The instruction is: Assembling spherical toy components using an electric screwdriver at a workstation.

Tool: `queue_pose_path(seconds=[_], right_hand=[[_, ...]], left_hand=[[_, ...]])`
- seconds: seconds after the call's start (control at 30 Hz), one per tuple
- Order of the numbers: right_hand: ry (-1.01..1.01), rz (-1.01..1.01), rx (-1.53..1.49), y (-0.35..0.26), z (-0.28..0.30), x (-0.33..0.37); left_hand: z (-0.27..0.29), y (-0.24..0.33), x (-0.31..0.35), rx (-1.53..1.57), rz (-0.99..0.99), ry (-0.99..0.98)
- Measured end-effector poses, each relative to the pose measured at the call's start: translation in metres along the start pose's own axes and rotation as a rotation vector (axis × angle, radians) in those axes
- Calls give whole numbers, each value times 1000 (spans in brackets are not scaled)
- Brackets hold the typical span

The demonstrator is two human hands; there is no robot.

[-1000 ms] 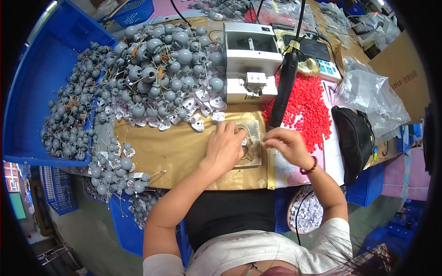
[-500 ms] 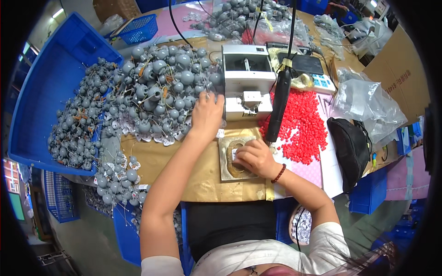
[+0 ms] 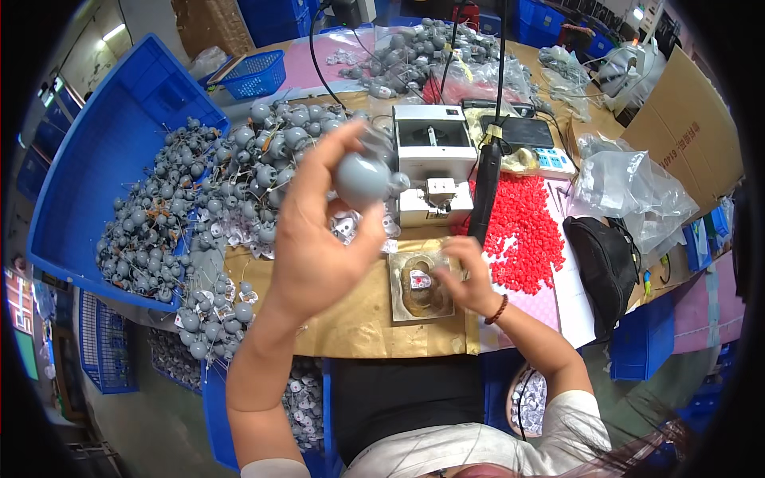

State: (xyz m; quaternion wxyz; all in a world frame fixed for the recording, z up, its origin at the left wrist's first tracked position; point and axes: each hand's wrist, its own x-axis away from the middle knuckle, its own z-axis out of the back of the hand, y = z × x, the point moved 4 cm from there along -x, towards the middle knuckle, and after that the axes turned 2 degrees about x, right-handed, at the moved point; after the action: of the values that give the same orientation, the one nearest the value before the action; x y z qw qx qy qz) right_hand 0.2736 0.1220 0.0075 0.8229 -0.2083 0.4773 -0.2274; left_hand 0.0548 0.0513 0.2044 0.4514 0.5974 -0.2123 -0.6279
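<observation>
My left hand (image 3: 319, 231) is raised over the near left of the table, blurred by motion. Its thumb and fingers close round a round grey plastic part (image 3: 362, 179) with a small knob. At the middle front lies a square metal fixture block (image 3: 401, 307) with an oval recess. A small white piece (image 3: 420, 280) with a red spot sits in that recess. My right hand (image 3: 472, 277) hovers at the block's right edge, thumb and fingers apart, with nothing visible between them.
Grey ball-shaped parts (image 3: 263, 151) heap up on the left beside a large blue bin (image 3: 88, 183). A white machine (image 3: 434, 147) stands behind the block. A black hanging tool (image 3: 484, 191), red small parts (image 3: 526, 239) and a black pouch (image 3: 598, 263) occupy the right.
My left hand has come back from the grey heap and up, now with a round grey part. My right hand has lifted off the fixture, uncovering the white piece with its red spot.
</observation>
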Motion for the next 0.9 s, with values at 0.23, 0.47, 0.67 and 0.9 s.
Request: queue_pose_path(seconds=[0.23,0.47,0.67,0.9], right_hand=[[-379,-280,-723,-61,31,-56],[-688,-794,-857,-52,30,-11],[-741,-517,-312,-42,22,8],[-550,-213,-57,-17,-4,12]], left_hand=[[-43,6,51,665,321,-423],[-42,-61,107,732,350,-371],[-54,-110,181,457,617,-151],[-74,-115,185,79,501,-191]])
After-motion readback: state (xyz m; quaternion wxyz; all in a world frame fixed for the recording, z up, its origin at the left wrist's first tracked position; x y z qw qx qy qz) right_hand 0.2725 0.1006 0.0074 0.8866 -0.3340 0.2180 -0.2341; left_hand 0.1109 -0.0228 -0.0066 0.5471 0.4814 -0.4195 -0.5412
